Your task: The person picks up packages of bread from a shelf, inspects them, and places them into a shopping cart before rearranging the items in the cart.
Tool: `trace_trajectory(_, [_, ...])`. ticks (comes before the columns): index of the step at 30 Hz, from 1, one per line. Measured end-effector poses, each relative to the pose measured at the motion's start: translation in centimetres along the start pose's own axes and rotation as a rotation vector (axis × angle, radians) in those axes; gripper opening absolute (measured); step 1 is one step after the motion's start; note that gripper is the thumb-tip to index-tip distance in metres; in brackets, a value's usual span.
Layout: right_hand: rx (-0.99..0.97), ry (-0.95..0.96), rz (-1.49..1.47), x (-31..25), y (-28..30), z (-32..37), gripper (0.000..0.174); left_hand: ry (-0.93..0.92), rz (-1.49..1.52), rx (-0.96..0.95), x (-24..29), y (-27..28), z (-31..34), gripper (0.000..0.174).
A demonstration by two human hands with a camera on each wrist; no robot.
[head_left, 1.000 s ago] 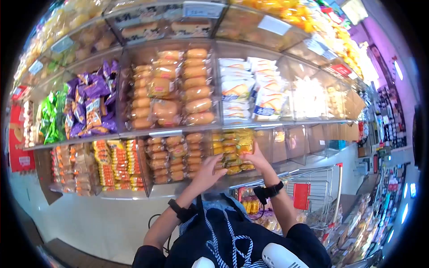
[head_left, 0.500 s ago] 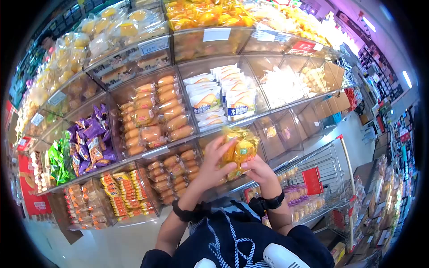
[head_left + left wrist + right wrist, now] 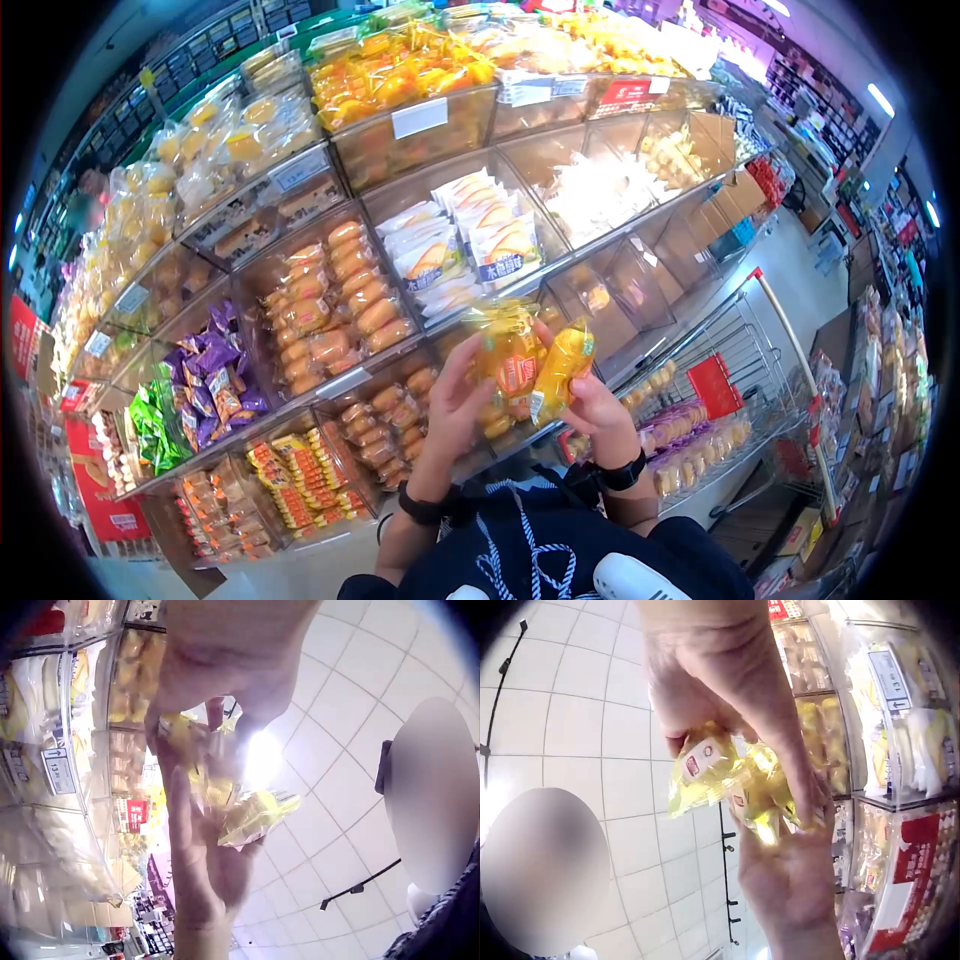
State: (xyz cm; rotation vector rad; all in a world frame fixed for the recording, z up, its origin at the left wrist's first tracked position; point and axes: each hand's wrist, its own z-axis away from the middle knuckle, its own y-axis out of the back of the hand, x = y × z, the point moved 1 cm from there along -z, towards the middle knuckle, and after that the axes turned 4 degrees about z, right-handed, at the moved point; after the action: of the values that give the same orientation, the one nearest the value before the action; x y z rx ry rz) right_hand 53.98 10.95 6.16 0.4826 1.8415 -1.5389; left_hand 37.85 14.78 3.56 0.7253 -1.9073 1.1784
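Note:
Several yellow-wrapped packets are held up in front of the shelf. My left hand [image 3: 455, 405] grips a yellow packet [image 3: 511, 352] with a red-orange label. Beside it, my right hand [image 3: 600, 412] pinches another yellow packet [image 3: 566, 362], tilted, by its lower right side. In the left wrist view a clear-edged yellow packet [image 3: 256, 817] shows at the right hand's fingers. The right wrist view has a packet [image 3: 703, 759] with a white and red label under my right hand [image 3: 712, 682], and my left hand [image 3: 791, 881] below the others.
Divided bins hold brown rolls [image 3: 311, 315], white packets [image 3: 505, 250], purple packets [image 3: 215, 375] and orange-red packets [image 3: 300, 470]. A metal shopping cart [image 3: 790, 345] with packaged goods and a red panel stands at the right. Price tags line the shelf edges.
Both hands first reached into the lower bin, then lifted yellow packets out. The packets now stand apart, one tilted at the right hand. The head view has turned, bringing more of the cart into sight.

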Motion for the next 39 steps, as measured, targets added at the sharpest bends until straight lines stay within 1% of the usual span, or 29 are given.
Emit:
trace_trajectory(1, [-0.022,-0.004,0.029,0.0,0.3,0.3,0.080,0.011,0.032,0.018,-0.1,-0.2,0.0,0.050])
trace_trajectory(3, [-0.065,-0.017,0.088,0.0,1.0,1.0,0.071,-0.026,-0.073,-0.022,-0.5,-0.5,0.3,0.051])
trace_trajectory(4, [-0.062,-0.066,0.250,-0.1,1.5,1.3,0.066,-0.044,-0.125,-0.041,-0.7,-0.6,0.4,0.052])
trace_trajectory(6, [-0.050,-0.166,0.571,-0.2,2.3,1.9,0.058,-0.157,-0.356,0.009,-0.5,-1.2,0.5,0.054])
trace_trajectory(7, [-0.029,-0.134,0.591,-0.4,1.9,2.0,0.049,-0.215,-0.470,0.034,-0.4,-1.6,0.5,0.054])
trace_trajectory(10, [-0.005,-0.010,0.551,-0.5,1.5,2.1,0.049,-0.307,-0.156,0.177,0.8,-3.6,-0.4,0.070])
trace_trajectory(13, [0.042,0.065,0.362,-0.3,1.7,2.2,0.051,0.009,0.064,0.153,1.5,-3.4,-0.8,0.054])
trace_trajectory(15, [0.006,0.096,0.132,-0.6,1.7,2.1,0.054,0.156,0.114,0.168,0.9,-1.8,-0.8,0.050])
trace_trajectory(16, [0.006,0.120,0.069,-0.4,2.2,2.0,0.058,0.229,0.140,0.177,0.6,-1.3,-0.9,0.049])
trace_trajectory(17, [0.004,0.144,0.007,-0.2,2.7,1.9,0.062,0.199,0.136,0.230,0.4,-1.2,-1.0,0.040])
trace_trajectory(20, [0.005,0.154,-0.185,-1.1,1.2,1.2,0.069,0.180,0.355,0.239,-0.1,-0.7,-0.9,0.031])
trace_trajectory(21, [-0.036,0.140,-0.216,-1.3,1.1,1.0,0.074,0.160,0.372,0.233,-0.1,-0.6,-0.9,0.030])
trace_trajectory(23, [-0.017,0.139,-0.205,-1.2,1.1,1.0,0.074,0.122,0.406,0.220,-0.2,-0.6,-0.9,0.026])
trace_trajectory(27, [0.051,0.156,-0.124,-0.1,2.8,1.4,0.073,0.058,0.289,0.249,0.1,-1.0,-0.9,0.032])
trace_trajectory(30, [0.064,0.162,-0.045,-0.3,2.3,1.8,0.057,0.059,0.193,0.237,0.2,-1.4,-0.8,0.032])
trace_trajectory(33, [0.019,0.164,-0.072,-0.5,1.9,1.8,0.051,0.084,0.143,0.214,0.0,-1.5,-0.7,0.032])
trace_trajectory(35, [-0.004,0.154,0.010,-0.2,2.4,1.9,0.056,0.091,0.066,0.187,0.0,-1.5,-0.4,0.032])
trace_trajectory(36, [-0.016,0.148,0.051,-0.1,2.5,1.9,0.059,0.071,-0.037,0.162,0.1,-1.5,-0.3,0.033])
trace_trajectory(39, [0.195,0.065,0.255,-0.6,1.6,2.3,0.071,0.027,-0.315,0.099,0.1,-1.5,-0.1,0.037])
